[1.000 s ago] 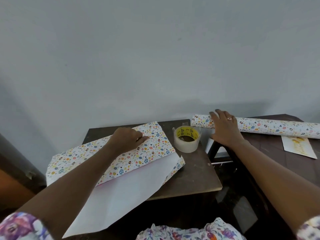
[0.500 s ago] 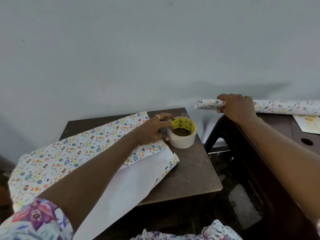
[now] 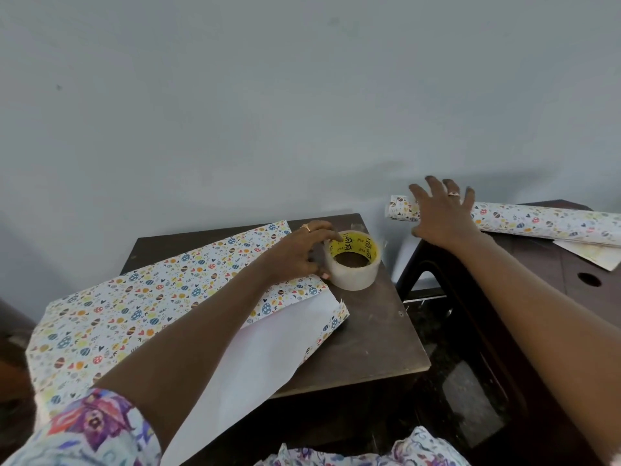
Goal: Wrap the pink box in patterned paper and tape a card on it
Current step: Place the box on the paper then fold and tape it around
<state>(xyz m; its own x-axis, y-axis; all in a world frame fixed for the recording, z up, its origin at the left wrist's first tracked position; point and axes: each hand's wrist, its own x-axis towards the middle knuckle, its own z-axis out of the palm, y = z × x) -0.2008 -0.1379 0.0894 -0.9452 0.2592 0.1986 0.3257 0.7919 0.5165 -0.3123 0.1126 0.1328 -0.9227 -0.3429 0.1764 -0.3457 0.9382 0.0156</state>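
Observation:
Patterned paper (image 3: 141, 307) lies folded over on the small dark table (image 3: 376, 334), its white underside (image 3: 268, 351) showing at the front. No pink box is visible; it may be under the paper. My left hand (image 3: 299, 253) grips the left side of the clear tape roll (image 3: 353, 262) with its yellow core, standing on the table. My right hand (image 3: 440, 213) hovers with fingers spread over the end of the rolled patterned paper (image 3: 544, 223) on the right-hand table. A card (image 3: 591, 253) lies just under that roll.
A grey wall stands close behind both tables. A gap with dark floor (image 3: 470, 391) separates the small table from the right-hand dark table (image 3: 544, 280), which has a round hole (image 3: 589, 280) in its top. Flowered clothing (image 3: 353, 455) fills the bottom edge.
My left hand moved from the folded paper to the tape roll and took hold of it. My right hand gripped the paper roll half a second ago and now has let go, fingers spread.

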